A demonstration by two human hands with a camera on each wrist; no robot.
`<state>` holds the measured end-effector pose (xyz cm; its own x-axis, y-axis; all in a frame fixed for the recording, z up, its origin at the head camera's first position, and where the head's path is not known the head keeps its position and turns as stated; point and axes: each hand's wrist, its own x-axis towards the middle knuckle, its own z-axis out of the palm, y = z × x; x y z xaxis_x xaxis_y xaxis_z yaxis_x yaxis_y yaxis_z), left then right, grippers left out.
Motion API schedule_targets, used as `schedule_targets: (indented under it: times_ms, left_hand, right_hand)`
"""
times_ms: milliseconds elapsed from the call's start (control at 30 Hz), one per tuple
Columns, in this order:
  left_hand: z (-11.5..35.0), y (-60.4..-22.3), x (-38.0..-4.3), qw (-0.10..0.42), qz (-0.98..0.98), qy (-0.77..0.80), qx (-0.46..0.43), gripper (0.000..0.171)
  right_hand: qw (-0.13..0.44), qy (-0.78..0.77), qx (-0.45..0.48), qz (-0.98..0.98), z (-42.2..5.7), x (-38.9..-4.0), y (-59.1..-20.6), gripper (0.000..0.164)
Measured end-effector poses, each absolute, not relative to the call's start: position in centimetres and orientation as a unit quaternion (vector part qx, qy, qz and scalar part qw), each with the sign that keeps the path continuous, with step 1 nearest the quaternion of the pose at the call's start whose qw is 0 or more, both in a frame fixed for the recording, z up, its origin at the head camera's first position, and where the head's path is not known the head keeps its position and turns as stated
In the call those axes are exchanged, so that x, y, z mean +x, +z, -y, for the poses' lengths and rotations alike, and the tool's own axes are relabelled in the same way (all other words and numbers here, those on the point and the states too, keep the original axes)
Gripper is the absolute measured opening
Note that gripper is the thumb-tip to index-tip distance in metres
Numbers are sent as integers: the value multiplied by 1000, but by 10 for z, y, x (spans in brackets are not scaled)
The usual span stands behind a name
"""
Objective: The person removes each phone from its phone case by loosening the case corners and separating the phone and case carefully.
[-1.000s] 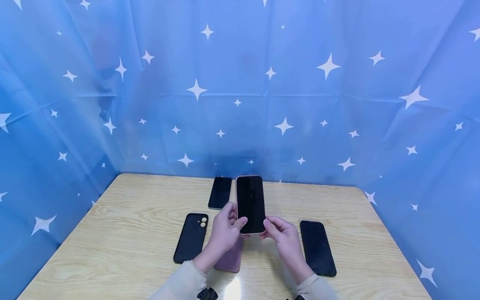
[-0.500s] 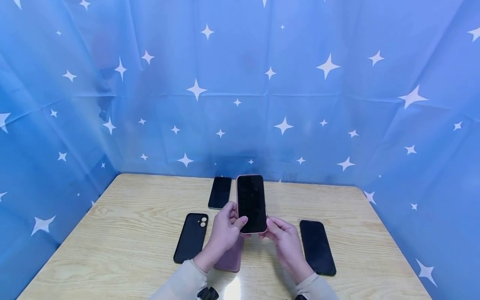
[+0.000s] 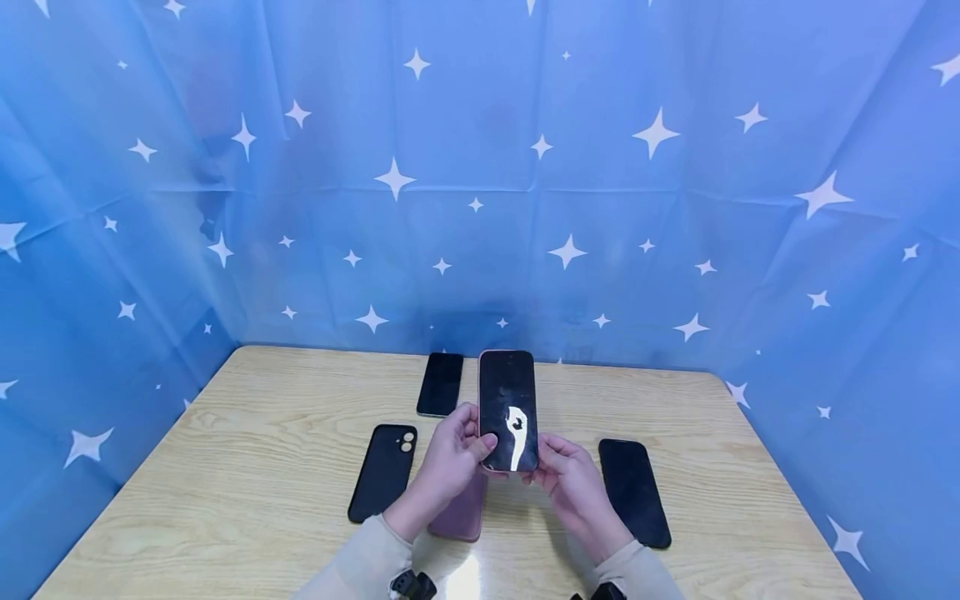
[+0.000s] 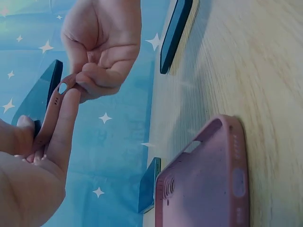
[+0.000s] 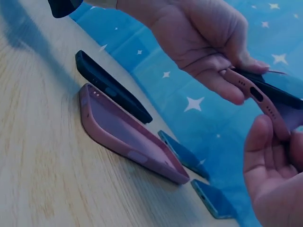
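Both hands hold a dark-screened phone (image 3: 504,383) up over the table, screen facing me. A soft pink phone case (image 5: 255,94) is only partly on it; its bottom edge bows away from the phone in both wrist views. My left hand (image 3: 450,450) grips the lower left corner, thumb on the screen and fingers behind the case. My right hand (image 3: 573,483) pinches the case at its lower right corner. A second phone case, mauve-pink (image 3: 459,512), lies hollow side up below the left hand, partly covered by the forearm in the head view.
A black phone case (image 3: 382,473) lies left of the hands. One phone (image 3: 441,383) rests near the table's back edge, another phone (image 3: 635,493) right of the right hand. A blue starred curtain (image 3: 480,167) surrounds the wooden table (image 3: 247,458).
The held phone has shifted slightly right and tilted, so a bright reflection now shows on its screen. My right thumb has moved slightly right with the case corner. The things on the table stay put.
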<state>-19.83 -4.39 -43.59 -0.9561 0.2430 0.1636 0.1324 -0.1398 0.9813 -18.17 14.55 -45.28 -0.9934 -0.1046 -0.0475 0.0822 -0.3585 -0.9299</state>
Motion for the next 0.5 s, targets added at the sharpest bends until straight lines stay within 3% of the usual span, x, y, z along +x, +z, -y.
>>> schedule_targets:
  times_ms: [267, 500]
  left_hand:
    - [43, -433, -198, 16, -692, 700, 178, 14]
    - [38, -434, -198, -13, -725, 665, 180, 16]
  right_hand:
    - [55, -796, 44, -601, -147, -181, -451, 25]
    - [34, -739, 118, -662, -150, -180, -450, 34]
